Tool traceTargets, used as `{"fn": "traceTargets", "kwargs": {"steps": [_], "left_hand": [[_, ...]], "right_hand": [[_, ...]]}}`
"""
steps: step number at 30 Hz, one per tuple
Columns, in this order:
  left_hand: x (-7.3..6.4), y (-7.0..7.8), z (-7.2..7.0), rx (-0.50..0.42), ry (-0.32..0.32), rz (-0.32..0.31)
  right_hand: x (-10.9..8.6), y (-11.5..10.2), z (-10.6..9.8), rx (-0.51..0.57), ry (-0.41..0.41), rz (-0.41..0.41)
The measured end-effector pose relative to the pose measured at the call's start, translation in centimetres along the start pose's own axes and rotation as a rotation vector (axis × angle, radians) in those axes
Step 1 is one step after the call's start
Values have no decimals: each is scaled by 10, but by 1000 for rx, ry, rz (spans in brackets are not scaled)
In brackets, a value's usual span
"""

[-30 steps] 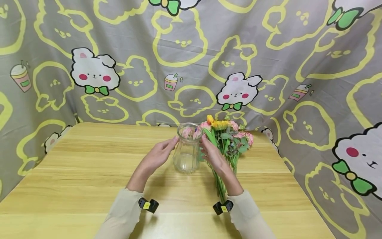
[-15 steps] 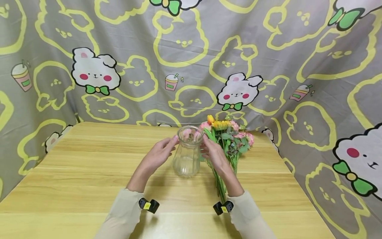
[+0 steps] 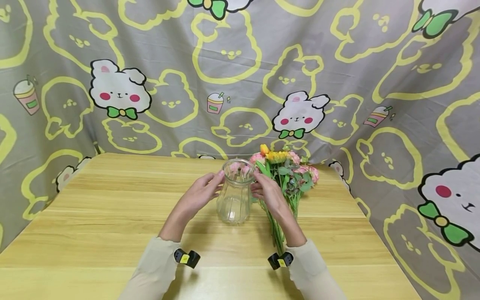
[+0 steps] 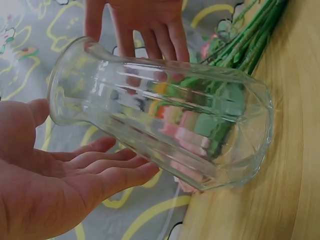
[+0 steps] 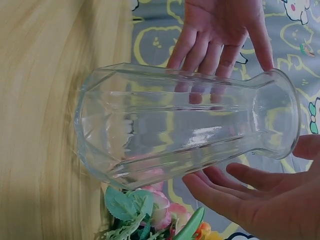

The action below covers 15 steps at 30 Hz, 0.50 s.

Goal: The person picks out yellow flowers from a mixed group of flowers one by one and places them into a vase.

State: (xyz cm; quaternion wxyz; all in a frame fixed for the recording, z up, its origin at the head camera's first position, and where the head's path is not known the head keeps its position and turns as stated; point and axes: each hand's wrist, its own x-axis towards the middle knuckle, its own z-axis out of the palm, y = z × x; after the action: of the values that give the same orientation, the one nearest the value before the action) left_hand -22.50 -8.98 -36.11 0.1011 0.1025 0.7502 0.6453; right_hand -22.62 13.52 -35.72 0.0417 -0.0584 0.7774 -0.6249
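A clear, ribbed glass vase (image 3: pixel 234 202) with a flared rim stands upright at the middle of the wooden table. On its left side is my left hand (image 3: pixel 201 192), with the fingers nearly straight along the glass and the thumb near the rim. My right hand (image 3: pixel 271 193) mirrors it on the other side, fingers also extended. In the left wrist view the vase (image 4: pixel 165 120) shows nothing inside; flowers appear through its wall. The right wrist view shows the fingertips (image 5: pixel 197 182) close beside the glass; firm contact is hard to judge.
A bunch of flowers (image 3: pixel 290 173), with pink, yellow and orange blooms and long green stems, lies right of the vase, partly behind my right forearm. A patterned grey curtain (image 3: pixel 168 62) encloses the wooden table (image 3: pixel 112 216) at the back and sides.
The vase has shifted a little toward me between my hands, mostly in the first half second. My hands have kept nearly the same place, and the flowers have not moved.
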Motion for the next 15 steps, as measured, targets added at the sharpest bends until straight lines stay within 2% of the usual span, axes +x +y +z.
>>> {"fn": "traceTargets", "kwargs": {"steps": [8, 15], "left_hand": [[0, -2, -1, -19, -17, -11], [0, -1, 0, -28, -26, -16]], "right_hand": [[-1, -2, 2, -6, 11, 12], [-1, -1, 0, -57, 23, 8]]}}
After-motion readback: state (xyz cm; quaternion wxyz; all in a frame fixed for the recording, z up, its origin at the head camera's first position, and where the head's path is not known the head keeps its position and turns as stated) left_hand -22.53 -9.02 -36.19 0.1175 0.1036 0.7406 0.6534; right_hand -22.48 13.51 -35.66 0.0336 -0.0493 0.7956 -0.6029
